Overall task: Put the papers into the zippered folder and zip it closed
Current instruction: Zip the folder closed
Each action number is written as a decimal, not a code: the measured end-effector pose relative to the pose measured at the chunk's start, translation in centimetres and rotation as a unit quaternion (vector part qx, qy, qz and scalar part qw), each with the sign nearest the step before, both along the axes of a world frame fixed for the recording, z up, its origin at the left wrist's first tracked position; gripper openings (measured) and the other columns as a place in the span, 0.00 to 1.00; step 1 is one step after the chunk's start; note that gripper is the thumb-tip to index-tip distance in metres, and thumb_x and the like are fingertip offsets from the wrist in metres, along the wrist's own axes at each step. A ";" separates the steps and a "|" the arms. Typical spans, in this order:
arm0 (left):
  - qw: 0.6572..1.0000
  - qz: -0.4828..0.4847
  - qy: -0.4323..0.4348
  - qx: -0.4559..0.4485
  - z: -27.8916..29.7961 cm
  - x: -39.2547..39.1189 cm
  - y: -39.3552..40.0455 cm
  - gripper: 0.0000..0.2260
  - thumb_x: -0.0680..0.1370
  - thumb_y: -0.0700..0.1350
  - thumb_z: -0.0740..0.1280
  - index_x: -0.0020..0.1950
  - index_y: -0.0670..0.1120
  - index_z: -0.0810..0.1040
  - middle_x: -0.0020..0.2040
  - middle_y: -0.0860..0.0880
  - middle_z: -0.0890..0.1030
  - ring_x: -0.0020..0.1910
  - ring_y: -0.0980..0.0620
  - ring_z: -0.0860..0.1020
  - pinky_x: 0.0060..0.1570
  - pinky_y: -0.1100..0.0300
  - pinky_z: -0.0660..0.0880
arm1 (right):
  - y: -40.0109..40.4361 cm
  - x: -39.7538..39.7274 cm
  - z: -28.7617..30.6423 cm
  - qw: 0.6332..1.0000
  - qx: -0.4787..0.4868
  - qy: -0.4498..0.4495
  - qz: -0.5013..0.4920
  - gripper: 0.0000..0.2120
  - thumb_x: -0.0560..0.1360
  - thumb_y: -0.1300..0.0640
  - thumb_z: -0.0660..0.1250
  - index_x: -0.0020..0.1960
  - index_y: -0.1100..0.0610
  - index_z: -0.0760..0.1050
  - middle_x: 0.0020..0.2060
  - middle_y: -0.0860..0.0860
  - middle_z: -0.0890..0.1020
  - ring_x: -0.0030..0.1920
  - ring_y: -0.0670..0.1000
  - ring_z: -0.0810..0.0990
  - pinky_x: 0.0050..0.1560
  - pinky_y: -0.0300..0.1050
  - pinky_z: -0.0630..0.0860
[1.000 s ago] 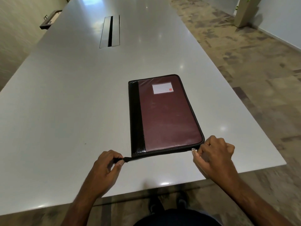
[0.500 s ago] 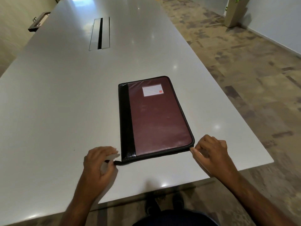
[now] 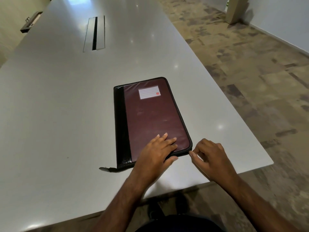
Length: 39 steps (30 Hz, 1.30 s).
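From the head view, one maroon leather-look zippered folder with a black spine (image 3: 150,121) lies shut at the centre of the long grey table (image 3: 50,97). The left hand (image 3: 157,151) rests flat, fingers straight, on the folder's lower cover. The right hand (image 3: 210,156), fingers curled at the folder's lower right corner, appears to pinch the zip pull, though the pull itself is too small to make out. No loose papers show. To zip well, press the cover steady and draw the slider evenly along the edge. One black zipper tail (image 3: 107,169) trails at lower left; one white label (image 3: 149,92) sits near the top.
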State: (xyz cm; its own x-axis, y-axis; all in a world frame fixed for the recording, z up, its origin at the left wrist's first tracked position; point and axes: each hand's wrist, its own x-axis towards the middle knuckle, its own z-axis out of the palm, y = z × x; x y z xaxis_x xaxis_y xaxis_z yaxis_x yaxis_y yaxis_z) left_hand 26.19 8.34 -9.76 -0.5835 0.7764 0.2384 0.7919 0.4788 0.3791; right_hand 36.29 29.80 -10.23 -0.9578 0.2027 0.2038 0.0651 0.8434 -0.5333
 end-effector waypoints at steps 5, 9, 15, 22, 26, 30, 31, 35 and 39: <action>0.998 -0.008 0.047 0.038 -1.2 0.3 -0.4 0.09 0.82 0.48 0.72 0.60 0.47 0.86 0.68 0.50 0.82 0.73 0.46 0.76 0.76 0.47 0.68 | 0.2 0.2 0.3 1.000 0.026 -0.008 0.010 0.14 0.77 0.55 0.75 0.38 0.52 0.72 0.36 0.45 0.76 0.35 0.47 0.74 0.42 0.50 0.73; 0.996 -0.008 0.067 0.065 -1.3 0.3 -0.3 0.08 0.81 0.46 0.72 0.58 0.45 0.86 0.66 0.51 0.83 0.71 0.44 0.77 0.75 0.45 0.70 | 1.3 0.0 0.5 1.000 0.021 -0.011 0.014 0.12 0.78 0.54 0.74 0.40 0.53 0.74 0.37 0.45 0.76 0.35 0.46 0.73 0.43 0.48 0.72; 0.993 -0.006 0.081 0.086 -1.2 0.3 -0.1 0.06 0.80 0.44 0.74 0.54 0.44 0.87 0.64 0.51 0.84 0.69 0.43 0.79 0.71 0.43 0.74 | 2.6 -1.3 0.5 1.000 0.000 -0.003 0.016 0.13 0.80 0.53 0.73 0.40 0.52 0.72 0.38 0.44 0.74 0.35 0.47 0.72 0.41 0.48 0.73; 0.991 -0.006 0.093 0.098 -0.8 0.4 0.1 0.05 0.79 0.42 0.74 0.53 0.43 0.88 0.62 0.51 0.85 0.67 0.42 0.80 0.67 0.41 0.77 | 3.6 -3.1 0.9 1.000 -0.017 0.004 0.005 0.13 0.80 0.53 0.72 0.40 0.53 0.73 0.38 0.46 0.75 0.35 0.50 0.75 0.35 0.51 0.74; 0.990 -0.005 0.101 0.100 -0.5 0.4 0.2 0.05 0.77 0.41 0.76 0.52 0.42 0.88 0.61 0.50 0.86 0.66 0.41 0.81 0.66 0.41 0.78 | 4.0 -4.2 1.0 1.000 -0.021 -0.003 0.000 0.13 0.81 0.51 0.71 0.41 0.54 0.73 0.40 0.46 0.75 0.36 0.49 0.75 0.35 0.53 0.75; 0.990 -0.011 0.102 0.099 -0.5 0.4 0.0 0.05 0.78 0.42 0.76 0.53 0.43 0.88 0.62 0.50 0.86 0.66 0.42 0.81 0.66 0.41 0.77 | 4.2 -5.3 1.0 1.000 -0.012 -0.005 0.002 0.12 0.81 0.50 0.70 0.41 0.54 0.74 0.40 0.46 0.75 0.36 0.49 0.76 0.36 0.53 0.76; 0.990 -0.012 0.104 0.098 -0.5 0.4 0.0 0.05 0.78 0.42 0.75 0.53 0.43 0.88 0.62 0.50 0.86 0.66 0.42 0.81 0.66 0.41 0.78 | 4.3 -5.7 1.1 1.000 -0.009 -0.007 0.001 0.12 0.81 0.50 0.70 0.42 0.54 0.74 0.40 0.46 0.75 0.36 0.49 0.76 0.36 0.54 0.77; 0.989 -0.014 0.106 0.099 -0.6 0.4 0.0 0.06 0.77 0.42 0.77 0.53 0.43 0.88 0.62 0.50 0.86 0.66 0.41 0.81 0.66 0.40 0.78 | 4.4 -7.0 1.2 1.000 0.003 -0.004 -0.001 0.12 0.81 0.50 0.70 0.42 0.53 0.74 0.41 0.46 0.76 0.35 0.50 0.76 0.34 0.52 0.76; 0.989 -0.012 0.107 0.097 -0.7 0.4 0.0 0.07 0.77 0.42 0.77 0.54 0.43 0.88 0.62 0.50 0.86 0.65 0.42 0.81 0.65 0.41 0.78 | 4.6 -8.4 1.1 1.000 0.014 -0.002 0.003 0.12 0.81 0.50 0.70 0.43 0.55 0.75 0.41 0.47 0.76 0.35 0.51 0.76 0.34 0.52 0.76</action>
State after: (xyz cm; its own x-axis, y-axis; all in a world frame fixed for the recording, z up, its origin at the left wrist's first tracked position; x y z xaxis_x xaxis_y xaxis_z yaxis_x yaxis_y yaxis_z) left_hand 26.56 8.32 -10.41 -0.4850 0.7173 0.5002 0.8745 0.3936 0.2836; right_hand 27.86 34.39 -9.09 -0.9595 0.1915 0.2064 0.0618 0.8584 -0.5092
